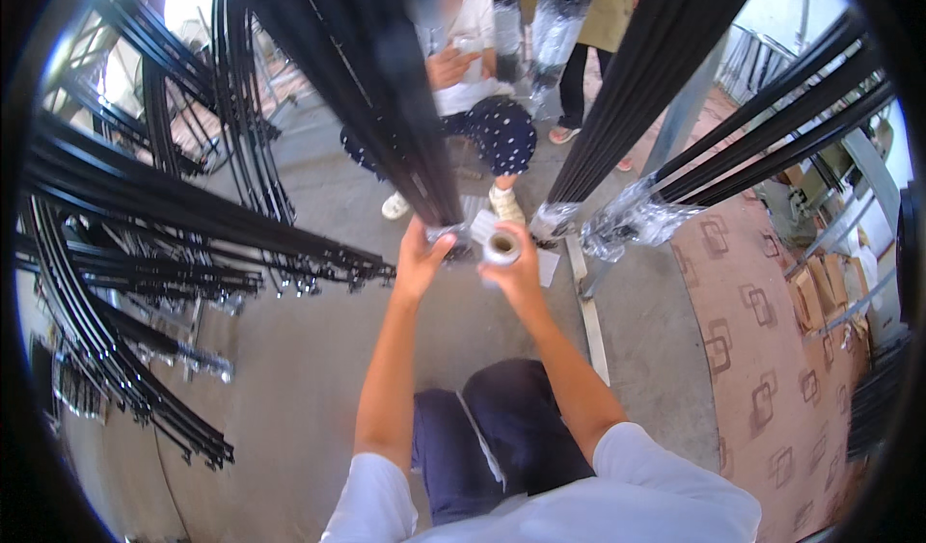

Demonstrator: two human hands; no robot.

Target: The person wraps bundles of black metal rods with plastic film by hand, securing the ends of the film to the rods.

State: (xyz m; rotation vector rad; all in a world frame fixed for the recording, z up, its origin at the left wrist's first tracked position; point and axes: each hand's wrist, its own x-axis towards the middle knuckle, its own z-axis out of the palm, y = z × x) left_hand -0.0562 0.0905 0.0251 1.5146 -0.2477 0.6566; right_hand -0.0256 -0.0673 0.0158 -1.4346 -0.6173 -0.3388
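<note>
A bundle of long black rods [395, 109] slants down in front of me, clear film around its lower end. My left hand [419, 261] is closed at that end from the left, its thumb toward me and its other fingers partly hidden. A small roll of clear wrapping film [502, 246] sits in my right hand [522, 271], the round opening of its core facing up. The roll is just right of the bundle's wrapped end. Farther right, another black bundle [627, 90] has film [557, 218] wrapped around its lower end.
More black rods [212, 205] hang at the left, their tips near my left forearm. Film-wrapped rods [637, 217] and a metal frame bar [586, 312] stand at the right. Opposite me sits a person in dotted trousers [502, 133]; another stands behind. Cardboard boxes [820, 287] lie far right.
</note>
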